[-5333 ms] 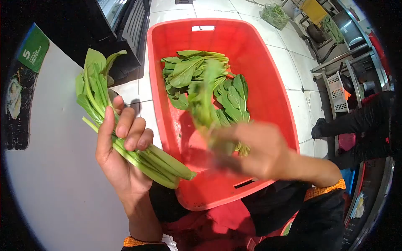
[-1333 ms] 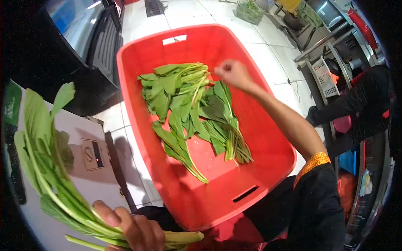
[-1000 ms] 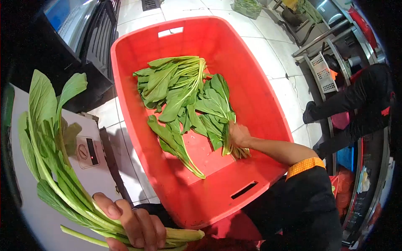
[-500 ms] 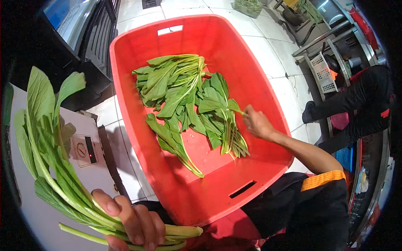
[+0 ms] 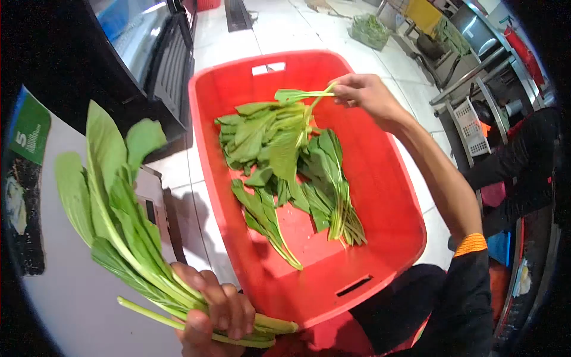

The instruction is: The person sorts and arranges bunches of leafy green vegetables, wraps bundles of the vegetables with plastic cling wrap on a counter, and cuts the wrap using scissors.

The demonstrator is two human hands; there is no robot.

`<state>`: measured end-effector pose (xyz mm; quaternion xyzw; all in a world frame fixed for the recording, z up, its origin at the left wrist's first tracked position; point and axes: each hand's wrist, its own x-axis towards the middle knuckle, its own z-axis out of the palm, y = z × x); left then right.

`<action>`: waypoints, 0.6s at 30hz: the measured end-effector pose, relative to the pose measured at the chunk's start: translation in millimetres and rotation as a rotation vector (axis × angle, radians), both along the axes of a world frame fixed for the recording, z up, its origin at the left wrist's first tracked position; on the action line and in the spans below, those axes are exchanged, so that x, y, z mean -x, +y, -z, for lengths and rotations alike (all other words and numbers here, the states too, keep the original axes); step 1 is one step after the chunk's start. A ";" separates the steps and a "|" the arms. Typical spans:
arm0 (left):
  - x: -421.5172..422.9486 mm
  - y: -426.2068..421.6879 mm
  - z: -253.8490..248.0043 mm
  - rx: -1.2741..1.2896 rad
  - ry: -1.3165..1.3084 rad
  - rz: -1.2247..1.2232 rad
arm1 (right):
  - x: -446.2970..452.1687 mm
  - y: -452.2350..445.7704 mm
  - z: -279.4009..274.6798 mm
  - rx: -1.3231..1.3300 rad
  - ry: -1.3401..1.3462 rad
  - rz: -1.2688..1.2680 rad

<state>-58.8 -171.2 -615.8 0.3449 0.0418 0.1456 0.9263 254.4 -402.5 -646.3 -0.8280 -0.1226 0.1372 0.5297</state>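
Observation:
My left hand (image 5: 223, 306) is closed around the pale stems of a bunch of leafy greens (image 5: 128, 220), whose leaves point up and to the left. Over the far right part of a red plastic tub (image 5: 386, 196), my right hand (image 5: 363, 98) pinches the stalks of a few leaves (image 5: 303, 95). One of these leaves hangs down above the greens below. Inside the tub lie a pile of greens (image 5: 253, 140), another bunch with its stems toward me (image 5: 330, 178), and a single stalk (image 5: 267, 223) nearer the left wall.
To the left is a white surface (image 5: 71, 297) with a green label. Behind it stands a black glass-fronted cooler (image 5: 143, 77). A bag of greens (image 5: 370, 31) rests on the tiled floor. Shelving with a white basket (image 5: 470, 128) and another person's dark-clothed legs (image 5: 511, 166) are at right.
My right hand has moved from the near bunch up to the tub's far side, now lifting leaves. My left hand keeps its bunch. The camera view has shifted.

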 end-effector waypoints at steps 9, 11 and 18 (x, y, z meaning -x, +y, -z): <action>3.9 1.9 -1.8 0.064 0.034 0.079 | -48.0 22.0 21.7 -0.078 -0.071 -0.096; 3.0 0.5 -6.8 0.059 0.039 0.089 | -38.8 13.4 9.4 0.036 -0.154 -0.096; -16.1 17.5 -2.0 0.197 -0.123 0.465 | 75.4 -107.0 -94.9 0.194 -0.658 0.213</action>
